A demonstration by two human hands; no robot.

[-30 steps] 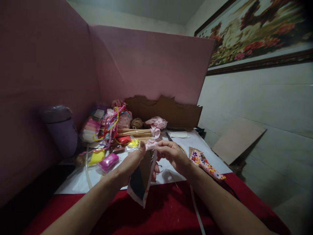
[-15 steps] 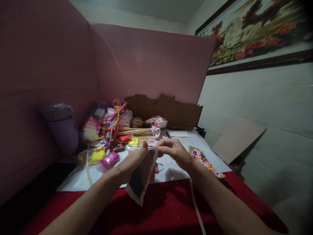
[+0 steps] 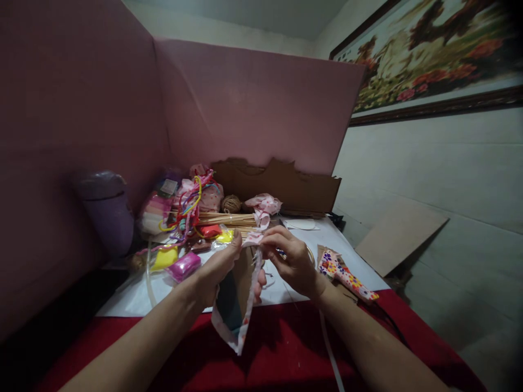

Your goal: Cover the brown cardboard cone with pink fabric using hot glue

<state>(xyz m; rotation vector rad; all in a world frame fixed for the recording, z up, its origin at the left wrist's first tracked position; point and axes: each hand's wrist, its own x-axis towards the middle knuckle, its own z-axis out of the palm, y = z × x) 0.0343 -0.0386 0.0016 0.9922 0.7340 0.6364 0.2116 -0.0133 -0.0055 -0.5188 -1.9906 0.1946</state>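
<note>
My left hand point(image 3: 216, 269) grips the cardboard piece point(image 3: 241, 277) above the tabletop point(image 3: 294, 283); my right hand point(image 3: 292, 261), at three o'clock, pinches the dotted ribbon point(image 3: 250, 305) onto its top edge. I'd better keep it taut, smoothing the ribbon flat along the rim.

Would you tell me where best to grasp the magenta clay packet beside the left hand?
Probably pinch the magenta clay packet across its short sides from above: it lies flat on the white sheet, its top exposed, with the yellow packet close at its left.
</note>
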